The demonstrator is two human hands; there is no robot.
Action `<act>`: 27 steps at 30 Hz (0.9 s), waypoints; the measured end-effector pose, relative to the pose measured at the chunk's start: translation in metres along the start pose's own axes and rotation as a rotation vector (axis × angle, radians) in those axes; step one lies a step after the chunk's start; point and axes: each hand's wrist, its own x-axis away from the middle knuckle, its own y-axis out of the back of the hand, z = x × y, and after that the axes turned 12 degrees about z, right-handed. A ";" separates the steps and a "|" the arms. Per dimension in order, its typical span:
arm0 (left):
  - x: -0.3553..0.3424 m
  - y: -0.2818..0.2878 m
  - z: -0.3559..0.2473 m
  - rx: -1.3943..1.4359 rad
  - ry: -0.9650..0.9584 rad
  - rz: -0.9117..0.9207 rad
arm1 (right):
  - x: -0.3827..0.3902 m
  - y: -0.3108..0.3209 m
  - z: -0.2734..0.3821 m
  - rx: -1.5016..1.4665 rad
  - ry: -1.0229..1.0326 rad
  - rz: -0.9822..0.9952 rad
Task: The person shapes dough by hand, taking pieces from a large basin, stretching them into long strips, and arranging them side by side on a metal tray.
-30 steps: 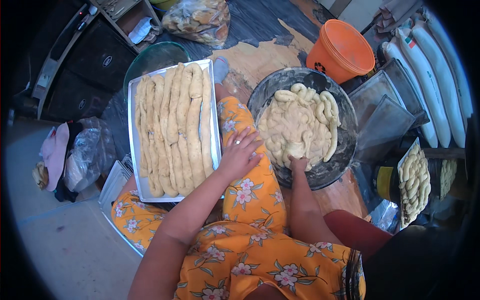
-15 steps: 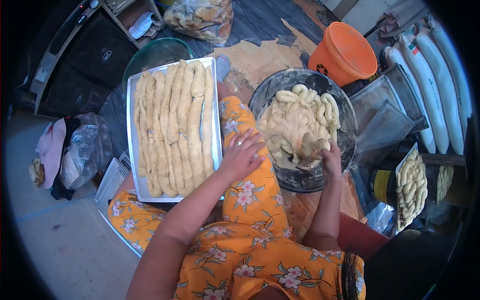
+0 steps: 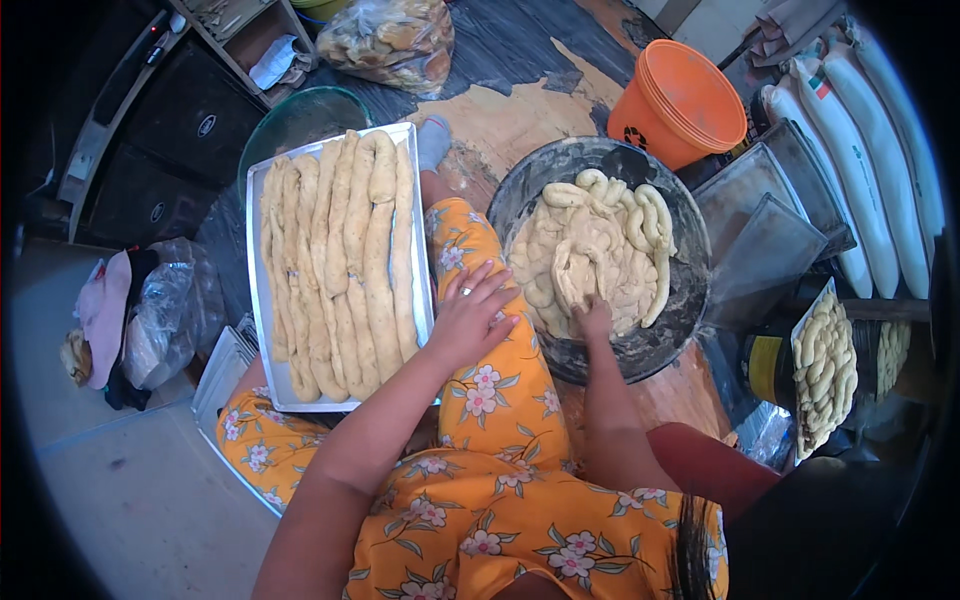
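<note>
My right hand point(image 3: 593, 318) reaches into a wide black basin point(image 3: 680, 330), its fingers closed on a fold of the soft tan dough point(image 3: 577, 275) there. The fingertips are partly buried. Several paler dough ropes point(image 3: 655, 225) lie on the soft dough along the far right of the basin. My left hand point(image 3: 478, 312) rests flat, fingers apart, on my knee in orange floral cloth, a ring on one finger. Beside it a metal tray point(image 3: 425, 290), tilted a little, holds long dough ropes point(image 3: 335, 270) laid side by side.
Beyond the basin stands an orange bucket point(image 3: 690, 100). Dark metal pans point(image 3: 770, 230) and long white sacks point(image 3: 850, 150) line the right side, with a tray of shaped dough point(image 3: 825, 375) lower down. A green basin point(image 3: 305, 115) and a clear bag of bread-like pieces point(image 3: 390, 45) lie at the far left.
My right hand has moved left and slightly down within the basin. The dough it lifted at the near right is now folded toward the middle. My left hand stays on the knee.
</note>
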 end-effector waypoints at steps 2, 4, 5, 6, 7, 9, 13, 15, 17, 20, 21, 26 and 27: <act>0.007 0.006 0.003 0.003 0.022 0.000 | 0.013 -0.003 0.017 0.070 0.009 -0.014; 0.012 0.008 0.005 0.000 0.030 -0.011 | 0.020 0.001 0.027 0.018 -0.122 0.180; 0.009 0.006 0.003 0.011 0.017 -0.019 | 0.020 0.002 0.010 0.017 -0.130 0.166; 0.000 0.001 -0.002 0.026 -0.019 -0.017 | 0.016 0.004 -0.029 -0.403 -0.105 0.162; -0.007 -0.004 -0.006 0.039 -0.044 -0.010 | 0.014 0.007 -0.053 -0.821 -0.061 0.156; 0.000 -0.001 0.001 0.019 -0.011 -0.010 | 0.028 0.010 -0.012 -1.070 -0.017 0.049; 0.000 0.001 -0.003 -0.004 0.013 -0.001 | 0.054 0.071 0.045 -1.518 0.079 0.325; -0.004 0.004 -0.008 -0.020 0.037 0.010 | 0.071 0.116 0.073 -1.360 0.240 0.495; -0.019 0.000 -0.024 -0.169 0.154 0.070 | 0.085 0.147 0.098 -1.337 0.306 0.546; -0.062 -0.009 -0.045 -0.112 0.154 0.334 | 0.107 0.179 0.133 -1.302 0.356 0.609; -0.078 -0.023 -0.049 -0.107 0.153 0.332 | 0.109 0.180 0.142 -1.296 0.344 0.623; -0.131 -0.082 -0.030 0.393 0.404 0.673 | 0.099 0.188 0.152 -1.420 0.386 0.599; -0.138 -0.085 -0.023 0.394 0.407 0.671 | 0.088 0.189 0.150 -1.419 0.385 0.603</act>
